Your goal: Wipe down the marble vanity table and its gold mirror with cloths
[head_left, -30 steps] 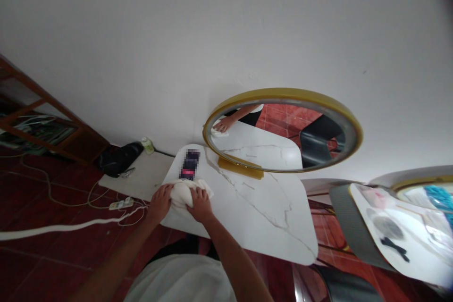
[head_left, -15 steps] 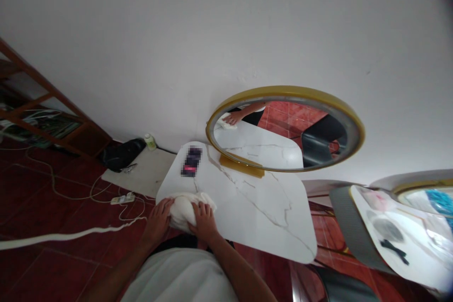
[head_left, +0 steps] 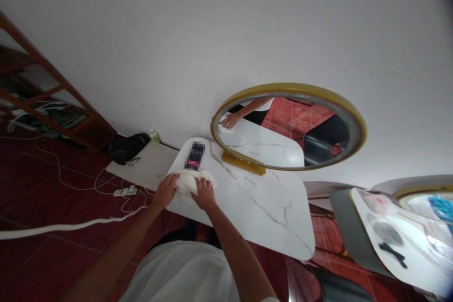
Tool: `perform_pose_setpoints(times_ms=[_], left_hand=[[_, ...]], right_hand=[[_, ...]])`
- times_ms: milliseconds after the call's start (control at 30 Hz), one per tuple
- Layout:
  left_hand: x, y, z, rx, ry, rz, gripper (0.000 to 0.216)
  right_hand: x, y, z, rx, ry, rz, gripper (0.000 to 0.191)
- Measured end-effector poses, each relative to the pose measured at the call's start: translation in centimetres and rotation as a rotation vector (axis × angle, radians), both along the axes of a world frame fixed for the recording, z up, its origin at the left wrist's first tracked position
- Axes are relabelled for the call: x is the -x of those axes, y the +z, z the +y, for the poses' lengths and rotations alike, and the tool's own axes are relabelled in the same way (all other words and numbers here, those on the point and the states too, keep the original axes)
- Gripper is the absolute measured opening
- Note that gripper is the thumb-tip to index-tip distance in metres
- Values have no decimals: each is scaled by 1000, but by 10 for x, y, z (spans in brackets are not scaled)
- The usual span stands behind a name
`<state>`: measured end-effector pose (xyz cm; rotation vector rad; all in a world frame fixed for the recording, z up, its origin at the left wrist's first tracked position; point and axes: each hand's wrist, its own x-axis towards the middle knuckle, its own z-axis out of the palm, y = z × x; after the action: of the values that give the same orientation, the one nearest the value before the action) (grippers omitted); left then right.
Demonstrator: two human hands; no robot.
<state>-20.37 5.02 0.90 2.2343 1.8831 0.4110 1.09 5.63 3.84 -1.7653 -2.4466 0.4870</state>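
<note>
A bunched white cloth (head_left: pixel 186 182) lies on the left part of the white marbled tabletop (head_left: pixel 262 222). My left hand (head_left: pixel 166 191) grips the cloth's left side, fingers curled over it. On its right side my right hand (head_left: pixel 204 193) presses down, also closed on the fabric. Just beyond the cloth is a dark, blurred-out flat item (head_left: pixel 195 155) with a pink band; the cloth touches or nearly touches its near end. A round gold-framed mirror (head_left: pixel 288 86) rises at the back of the table and reflects an arm, a hand and the cloth.
Against the wall at left are a white bottle (head_left: pixel 154 137), a black bag (head_left: pixel 128 148) and a power strip (head_left: pixel 125 191) with cables on the red tile floor. A wooden shelf (head_left: pixel 53 73) leans in at far left. On the right stand a second table (head_left: pixel 410 231) and a black chair (head_left: pixel 341 285).
Both hands have pushed the cloth away from me, up the table toward the dark item. My arms are stretched farther forward. The view has shifted slightly.
</note>
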Motion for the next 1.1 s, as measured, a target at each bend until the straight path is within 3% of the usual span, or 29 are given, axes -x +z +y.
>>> perform_pose_setpoints(times_ms=[133, 367, 500, 633, 900, 1000, 1100], left_hand=[[-2, 1, -2, -4, 14, -4, 55], [-6, -4, -54, -16, -37, -33, 58], [-6, -8, -71, -20, -48, -45, 58], [-7, -6, -60, -29, -17, -33, 58], [-9, 6, -6, 12, 34, -23, 57], [-13, 6, -5, 19, 70, -23, 58], [-18, 7, -21, 19, 98, -26, 58]], right_hand=[[0, 0, -5, -11, -5, 1, 70], [-15, -1, -56, -19, 41, 19, 74], [-19, -3, -66, -26, 72, 15, 76], [-17, 1, -52, -25, 79, -22, 76], [-3, 2, -8, -10, 2, -44, 67], [1, 1, -6, 8, -13, -59, 68], [-2, 3, -17, 28, 16, -63, 70]])
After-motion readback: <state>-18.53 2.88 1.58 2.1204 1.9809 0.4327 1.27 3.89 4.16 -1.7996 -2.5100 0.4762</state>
